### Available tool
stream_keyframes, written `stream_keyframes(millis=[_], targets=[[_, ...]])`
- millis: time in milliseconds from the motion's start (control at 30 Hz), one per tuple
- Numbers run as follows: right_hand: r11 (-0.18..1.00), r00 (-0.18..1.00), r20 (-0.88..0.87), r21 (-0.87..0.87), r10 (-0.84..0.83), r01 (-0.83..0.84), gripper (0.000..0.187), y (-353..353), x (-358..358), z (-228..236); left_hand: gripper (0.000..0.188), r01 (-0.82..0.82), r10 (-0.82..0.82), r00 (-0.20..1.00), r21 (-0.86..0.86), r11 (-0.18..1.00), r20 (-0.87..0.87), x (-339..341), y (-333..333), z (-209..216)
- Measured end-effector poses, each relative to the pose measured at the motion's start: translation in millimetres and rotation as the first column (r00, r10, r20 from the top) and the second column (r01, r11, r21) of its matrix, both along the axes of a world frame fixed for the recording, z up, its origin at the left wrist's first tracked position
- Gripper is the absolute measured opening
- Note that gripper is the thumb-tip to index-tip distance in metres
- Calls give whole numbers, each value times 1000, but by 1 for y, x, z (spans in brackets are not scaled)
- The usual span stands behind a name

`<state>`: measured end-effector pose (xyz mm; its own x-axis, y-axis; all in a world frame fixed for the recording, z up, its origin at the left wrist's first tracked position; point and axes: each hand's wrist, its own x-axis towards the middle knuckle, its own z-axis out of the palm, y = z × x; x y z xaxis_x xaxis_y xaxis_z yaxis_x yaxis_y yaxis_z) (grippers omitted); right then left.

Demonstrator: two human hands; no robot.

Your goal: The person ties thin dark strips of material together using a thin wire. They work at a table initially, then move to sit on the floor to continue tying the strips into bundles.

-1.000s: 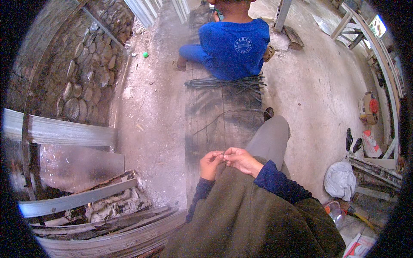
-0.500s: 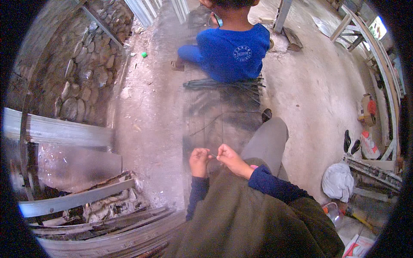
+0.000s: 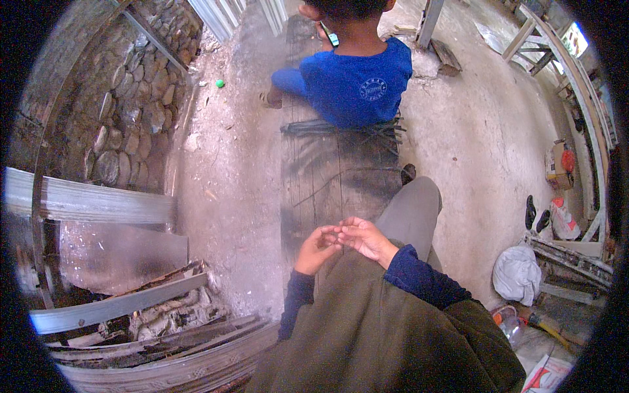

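Observation:
My left hand (image 3: 317, 250) and my right hand (image 3: 368, 240) meet fingertip to fingertip above my lap. Both pinch, thumbs against fingers; whatever sits between the fingertips is too small or hidden to make out. Beyond them stretches a dark wooden plank bench (image 3: 313, 208). One thin dark curved strip (image 3: 325, 185) lies across its boards. Farther off, a bundle of thin dark strips (image 3: 306, 128) rests on the bench, just behind a seated person in a blue shirt (image 3: 357, 88).
The person ahead holds a phone (image 3: 332, 39). On the left are a stone wall (image 3: 124, 131), a pale metal rail (image 3: 108, 198) and stacked boards. At right, a white sack (image 3: 517, 274), black slippers (image 3: 531, 213) and a cardboard box (image 3: 557, 167) lie on the floor.
My hands have come closer together, fingertips now meeting. The thin dark piece seen between them earlier no longer shows clearly. My left hand has shifted slightly right.

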<state>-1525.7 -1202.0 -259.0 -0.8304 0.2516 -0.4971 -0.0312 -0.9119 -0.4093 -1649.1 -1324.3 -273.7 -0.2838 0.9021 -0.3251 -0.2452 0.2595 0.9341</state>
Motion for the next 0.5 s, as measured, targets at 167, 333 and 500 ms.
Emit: stream_keyframes(millis=[167, 333, 500], targets=[[987, 985, 50, 7, -163, 163, 12, 2, -1, -8, 31, -136, 127, 974, -39, 990, -187, -3, -10, -8], [970, 965, 101, 56, -240, 236, 12, 1, -1, -13, 26, -258, 252, 965, -72, 964, -74, -9, -16, 0], [971, 967, -85, -35, -238, 236, 18, 3, 6, -24, 19, -376, 389, 920, -182, 909, 44, -10, -15, -3]])
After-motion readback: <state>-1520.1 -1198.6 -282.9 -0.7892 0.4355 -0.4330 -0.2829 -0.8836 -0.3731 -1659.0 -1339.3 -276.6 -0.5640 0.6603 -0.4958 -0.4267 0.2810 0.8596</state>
